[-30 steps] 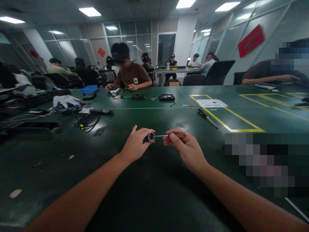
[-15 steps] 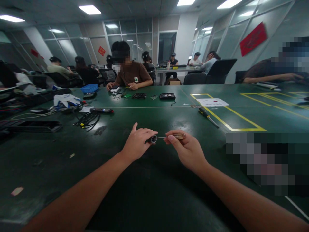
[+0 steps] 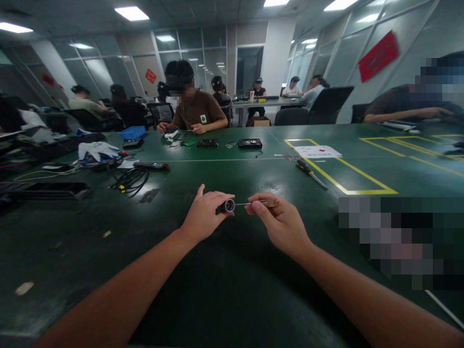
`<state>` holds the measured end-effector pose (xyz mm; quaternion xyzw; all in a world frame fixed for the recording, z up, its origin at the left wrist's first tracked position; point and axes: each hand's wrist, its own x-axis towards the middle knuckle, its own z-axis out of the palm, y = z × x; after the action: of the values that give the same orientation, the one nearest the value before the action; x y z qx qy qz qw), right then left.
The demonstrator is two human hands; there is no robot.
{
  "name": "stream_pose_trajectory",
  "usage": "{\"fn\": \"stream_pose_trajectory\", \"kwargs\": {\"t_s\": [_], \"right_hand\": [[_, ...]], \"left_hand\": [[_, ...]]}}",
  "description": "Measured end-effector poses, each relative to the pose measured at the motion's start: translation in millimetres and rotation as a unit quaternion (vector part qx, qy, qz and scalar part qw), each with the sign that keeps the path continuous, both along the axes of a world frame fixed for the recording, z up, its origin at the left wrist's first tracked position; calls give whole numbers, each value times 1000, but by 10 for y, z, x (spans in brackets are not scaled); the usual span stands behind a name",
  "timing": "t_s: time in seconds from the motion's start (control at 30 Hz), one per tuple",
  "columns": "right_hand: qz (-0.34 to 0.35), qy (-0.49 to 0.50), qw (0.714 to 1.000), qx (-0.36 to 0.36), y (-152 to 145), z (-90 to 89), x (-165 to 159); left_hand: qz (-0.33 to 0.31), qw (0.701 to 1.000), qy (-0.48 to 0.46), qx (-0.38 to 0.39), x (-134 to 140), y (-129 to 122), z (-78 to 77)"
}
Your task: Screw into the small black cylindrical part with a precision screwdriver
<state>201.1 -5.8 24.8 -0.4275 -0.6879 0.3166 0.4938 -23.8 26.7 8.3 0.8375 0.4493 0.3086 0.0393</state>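
Above the green table (image 3: 203, 299), my left hand (image 3: 203, 212) is closed around a small dark cylinder (image 3: 228, 206). The cylinder's round, metal-rimmed end faces me and to the right; what is inside it is too small to make out. My right hand (image 3: 281, 220) grips a screwdriver (image 3: 267, 203) by its brownish, see-through handle. The screwdriver's thin shaft points left, and its tip is at the rim of the cylinder; whether it reaches inside I cannot tell. My left fingers hide most of the cylinder's body.
A larger black-and-yellow screwdriver (image 3: 311, 174) lies ahead to the right, near a paper sheet (image 3: 319, 152). Black cables (image 3: 132, 180), white gloves (image 3: 96, 152) and a blue tray (image 3: 132, 133) are at left. A co-worker (image 3: 199, 111) sits across the table.
The cylinder's open end has turned slightly more toward me. Both hands keep their grips, and the view has shifted a little.
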Motion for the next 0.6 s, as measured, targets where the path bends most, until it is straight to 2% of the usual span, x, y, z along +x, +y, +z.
{"fn": "stream_pose_trajectory", "kwargs": {"t_s": [0.17, 0.4, 0.6], "right_hand": [[-4, 15, 1000, -6, -11, -1, 11], [17, 149, 986, -65, 23, 54, -10], [33, 145, 986, -74, 35, 23, -18]], "left_hand": [[3, 1000, 6, 2, -2, -18, 32], [13, 1000, -5, 4, -4, -10, 22], [21, 1000, -17, 10, 0, -23, 33]]}}
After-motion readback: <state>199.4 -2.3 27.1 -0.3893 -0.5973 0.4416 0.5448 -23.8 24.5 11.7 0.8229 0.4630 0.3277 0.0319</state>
